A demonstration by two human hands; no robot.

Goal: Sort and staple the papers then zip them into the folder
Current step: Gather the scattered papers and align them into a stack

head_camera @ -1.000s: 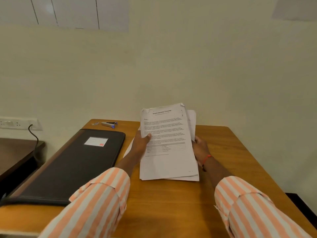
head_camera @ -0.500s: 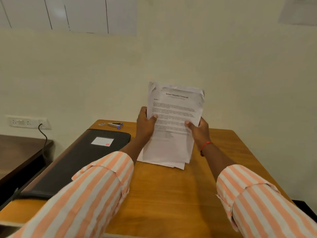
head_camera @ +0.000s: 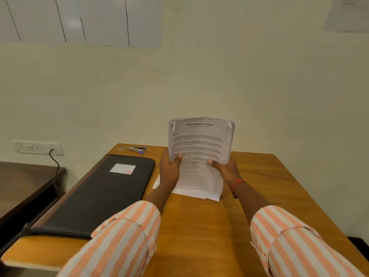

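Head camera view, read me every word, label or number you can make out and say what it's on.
"Sample Education Transcript": heading on the top sheet of the white printed paper stack gripped by the left hand and right hand.
Subheading and body text on that sheet: too small to read.
White label with a red patch on the black zip folder: blurred, unreadable.
Silver and blue stapler: no legible marking.

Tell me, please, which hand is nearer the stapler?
Left. The left hand grips the left edge of the papers, just right of the stapler; the right hand holds their right edge, farther off.
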